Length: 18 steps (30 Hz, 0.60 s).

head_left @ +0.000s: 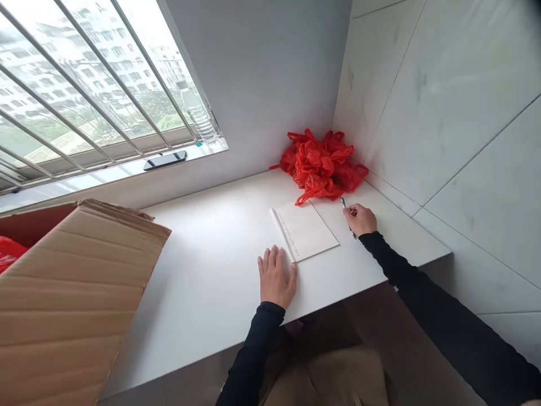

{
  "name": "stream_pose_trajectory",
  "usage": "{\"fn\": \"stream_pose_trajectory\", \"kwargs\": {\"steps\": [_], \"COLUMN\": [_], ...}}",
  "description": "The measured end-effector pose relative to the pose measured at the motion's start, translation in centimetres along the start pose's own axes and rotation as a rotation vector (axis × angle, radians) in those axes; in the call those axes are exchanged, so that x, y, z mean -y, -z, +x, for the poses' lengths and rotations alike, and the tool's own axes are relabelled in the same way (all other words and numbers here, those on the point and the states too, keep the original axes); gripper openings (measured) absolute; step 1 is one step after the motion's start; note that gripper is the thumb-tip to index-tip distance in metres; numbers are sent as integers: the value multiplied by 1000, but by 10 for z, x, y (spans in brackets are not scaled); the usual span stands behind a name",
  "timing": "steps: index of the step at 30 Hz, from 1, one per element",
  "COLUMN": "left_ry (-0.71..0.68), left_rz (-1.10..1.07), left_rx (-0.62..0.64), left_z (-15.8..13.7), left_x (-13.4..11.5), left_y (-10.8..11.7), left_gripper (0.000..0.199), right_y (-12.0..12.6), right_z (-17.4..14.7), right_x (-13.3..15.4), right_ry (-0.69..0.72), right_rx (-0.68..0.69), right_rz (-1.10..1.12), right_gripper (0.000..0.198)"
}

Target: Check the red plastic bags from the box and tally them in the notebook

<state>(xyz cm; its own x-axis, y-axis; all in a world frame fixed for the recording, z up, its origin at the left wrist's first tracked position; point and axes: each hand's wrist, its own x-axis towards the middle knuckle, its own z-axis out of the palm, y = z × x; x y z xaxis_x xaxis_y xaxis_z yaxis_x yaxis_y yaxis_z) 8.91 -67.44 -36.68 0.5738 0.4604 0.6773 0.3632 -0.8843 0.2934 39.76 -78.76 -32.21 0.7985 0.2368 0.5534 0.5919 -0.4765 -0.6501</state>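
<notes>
A notepad [305, 230] with a blank top page lies on the white table, its perforated binding edge facing left. Flat on the table by the notepad's lower left corner rests my left hand [276, 277], fingers spread, thumb close to that corner. To the right of the notepad, my right hand [360, 220] pinches a slim pen [342, 202] between thumb and fingers. Both ends of the pen stick out of the grip, and its middle is hidden. Behind the notepad, a heap of red plastic bags [319, 163] reaches its top edge.
On the left stands a cardboard box [80, 304] with red plastic inside. A phone [164, 160] and a clear bottle [203, 121] are on the sill of the barred window. A tiled wall [465, 129] bounds the white table [203, 270] at right.
</notes>
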Motion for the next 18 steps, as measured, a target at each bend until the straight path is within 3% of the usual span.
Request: {"fn": "stream_pose_trajectory", "kwargs": {"steps": [11, 18], "left_ry": [28, 22], "left_rz": [63, -20], "left_rx": [-61, -79], "left_z": [6, 14], "left_x": [1, 4], "left_y": [-10, -7], "left_gripper": [49, 46], "right_y": [-2, -17], "right_z": [2, 56], "right_x": [-14, 46], "right_ry": [84, 268], "right_rx": [-18, -76], "right_rz": [-16, -36], "right_gripper": [25, 35]}}
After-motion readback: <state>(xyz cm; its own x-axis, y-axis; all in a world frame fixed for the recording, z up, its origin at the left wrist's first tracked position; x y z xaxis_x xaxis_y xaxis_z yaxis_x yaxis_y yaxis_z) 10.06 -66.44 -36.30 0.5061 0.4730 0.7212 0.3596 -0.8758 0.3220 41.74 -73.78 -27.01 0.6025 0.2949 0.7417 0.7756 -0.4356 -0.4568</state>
